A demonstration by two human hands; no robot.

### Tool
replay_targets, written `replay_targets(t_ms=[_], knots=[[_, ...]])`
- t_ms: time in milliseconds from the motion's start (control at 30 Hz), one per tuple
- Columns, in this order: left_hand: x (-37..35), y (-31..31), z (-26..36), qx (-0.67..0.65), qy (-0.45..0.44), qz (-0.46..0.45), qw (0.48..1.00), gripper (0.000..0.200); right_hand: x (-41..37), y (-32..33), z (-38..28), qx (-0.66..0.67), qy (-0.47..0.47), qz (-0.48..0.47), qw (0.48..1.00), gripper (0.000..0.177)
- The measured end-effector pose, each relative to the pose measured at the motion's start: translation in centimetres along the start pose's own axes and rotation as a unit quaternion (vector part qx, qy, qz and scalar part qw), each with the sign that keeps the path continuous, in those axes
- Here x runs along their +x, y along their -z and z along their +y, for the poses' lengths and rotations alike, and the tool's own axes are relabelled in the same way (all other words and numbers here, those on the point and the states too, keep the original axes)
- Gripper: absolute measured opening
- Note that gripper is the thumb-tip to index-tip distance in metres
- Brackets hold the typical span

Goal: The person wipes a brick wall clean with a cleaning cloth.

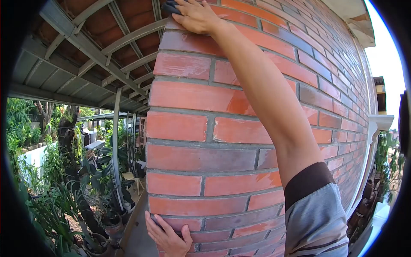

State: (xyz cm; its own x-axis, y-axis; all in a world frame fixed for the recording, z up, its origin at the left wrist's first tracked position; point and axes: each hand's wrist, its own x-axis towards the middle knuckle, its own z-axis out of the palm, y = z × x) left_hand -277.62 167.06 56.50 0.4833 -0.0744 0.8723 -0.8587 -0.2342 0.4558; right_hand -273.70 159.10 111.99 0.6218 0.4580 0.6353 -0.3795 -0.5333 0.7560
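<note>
A red brick wall (pixel 231 156) with grey mortar joints fills the middle of the head view. Some bricks look shiny and wet, others paler and dull. High at the wall's left corner, my right hand (pixel 197 16) presses a dark cloth (pixel 171 7) to the bricks, its arm stretched up across the wall. Part of that cloth lies hidden under the fingers. Low on the same corner, my left hand (pixel 170 237) rests against the brick edge with its fingers extended and thumb apart, holding nothing that I can see.
Metal roof beams (pixel 81 40) with tiles above them extend overhead at the left. A thin post (pixel 116 145) stands among potted plants (pixel 102 214) below. On the right are a white ledge (pixel 381 121) and more plants (pixel 385 158).
</note>
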Motion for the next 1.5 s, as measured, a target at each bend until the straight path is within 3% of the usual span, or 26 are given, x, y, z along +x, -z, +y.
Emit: replay_targets(t_ms=[100,133,167,200,233,267,300,367,433,500,600,633,700,733,767,867,967,1067,1133,1200,1267,1300,1333,1400,1467,1500], knots=[[0.2,0.1,-0.2,-0.004,-0.022,0.006,1.0,0.082,-1.7,0.2,1.1,-0.049,0.027,0.004,0.998,0.053],[0.1,0.0,-0.3,-0.016,-0.015,0.012,1.0,0.08,-3.0,1.2,3.3,-0.123,-0.02,0.023,0.992,0.052],[0.1,-0.2,-0.2,-0.029,-0.007,0.017,0.999,0.077,-3.8,0.4,7.8,-0.104,-0.093,0.088,0.986,0.051],[-0.1,-0.4,-0.2,-0.042,0.001,0.022,0.999,0.075,-6.6,3.2,9.8,-0.136,-0.202,0.064,0.968,0.049],[-0.1,-0.8,-0.4,-0.026,-0.006,0.026,0.999,0.075,-9.0,3.9,13.4,-0.182,-0.314,0.094,0.927,0.05],[-0.2,-1.3,-0.6,-0.008,-0.013,0.031,0.999,0.075,-11.7,5.5,17.0,-0.198,-0.441,0.05,0.874,0.052],[-0.4,-1.6,-1.0,0.014,-0.021,0.032,0.999,0.076,-14.4,4.6,26.8,-0.297,-0.497,0.007,0.816,0.049],[-0.4,-1.8,-1.2,0.01,-0.028,0.037,0.999,0.077,-19.6,6.2,33.2,-0.195,-0.501,-0.035,0.842,0.058],[-0.6,-1.8,-1.2,-0.001,-0.023,0.023,0.999,0.079,-17.8,5.2,26.5,-0.136,-0.606,0.081,0.779,0.06],[-0.5,-1.6,-1.2,-0.004,-0.024,0.02,0.999,0.079,-12.7,3.8,19.0,-0.126,-0.554,0.156,0.808,0.063],[-0.5,-1.8,-1.0,-0.01,-0.021,0.024,0.999,0.079,-5.4,1.8,8.2,-0.076,-0.291,0.104,0.948,0.051],[-0.4,-1.9,-1.0,-0.011,-0.022,0.029,0.999,0.079,-4.6,1.1,4.3,-0.032,-0.124,0.091,0.988,0.051],[-0.5,-1.7,-1.2,-0.009,-0.031,0.036,0.999,0.078,-6.1,-0.8,-4.0,-0.02,0.106,0.015,0.994,0.052],[-0.3,-1.8,-1.4,-0.009,-0.037,0.045,0.998,0.078,-10.2,-1.1,-9.0,-0.001,0.203,0.067,0.977,0.046],[-0.3,-1.8,-1.5,-0.009,-0.04,0.053,0.998,0.078,-14.3,-0.7,-12.9,0.062,0.253,0.016,0.965,0.048],[-0.4,-2.1,-1.7,0.001,-0.043,0.055,0.998,0.078,-24.7,1.2,-18.8,0.208,0.252,-0.125,0.937,0.046],[-0.4,-2.1,-1.6,0.007,-0.046,0.056,0.997,0.077,-25.0,2.5,-14.6,0.062,0.226,-0.076,0.969,0.047],[-0.3,-2.0,-1.3,0.0,-0.042,0.045,0.998,0.076,-19.2,3.2,-3.0,-0.153,-0.034,0.07,0.985,0.044],[-0.3,-2.0,-1.1,0.004,-0.045,0.047,0.998,0.076,-15.1,5.4,3.1,-0.161,-0.299,0.02,0.94,0.05],[-0.1,-1.9,-1.2,0.007,-0.049,0.049,0.998,0.075,-13.6,5.0,5.3,-0.214,-0.317,0.105,0.918,0.048],[-0.3,-1.9,-1.2,0.005,-0.047,0.046,0.998,0.075,-13.5,1.2,5.2,-0.081,-0.148,0.154,0.974,0.048],[-0.3,-1.9,-1.2,0.007,-0.05,0.046,0.998,0.075,-14.2,0.6,0.9,-0.095,-0.061,0.133,0.985,0.041],[-0.3,-1.8,-1.3,0.009,-0.052,0.046,0.998,0.075,-15.9,0.6,-4.4,-0.037,0.001,0.145,0.989,0.046],[-0.3,-1.9,-1.4,0.012,-0.048,0.046,0.998,0.074,-20.8,1.8,-13.0,0.12,0.165,-0.008,0.979,0.05],[-0.4,-1.9,-1.4,0.019,-0.048,0.039,0.998,0.074,-25.9,0.8,-17.0,0.133,0.24,-0.038,0.961,0.046],[-0.4,-2.0,-1.3,0.016,-0.048,0.039,0.998,0.074,-26.4,1.6,-15.7,0.091,0.2,-0.033,0.975,0.046]])
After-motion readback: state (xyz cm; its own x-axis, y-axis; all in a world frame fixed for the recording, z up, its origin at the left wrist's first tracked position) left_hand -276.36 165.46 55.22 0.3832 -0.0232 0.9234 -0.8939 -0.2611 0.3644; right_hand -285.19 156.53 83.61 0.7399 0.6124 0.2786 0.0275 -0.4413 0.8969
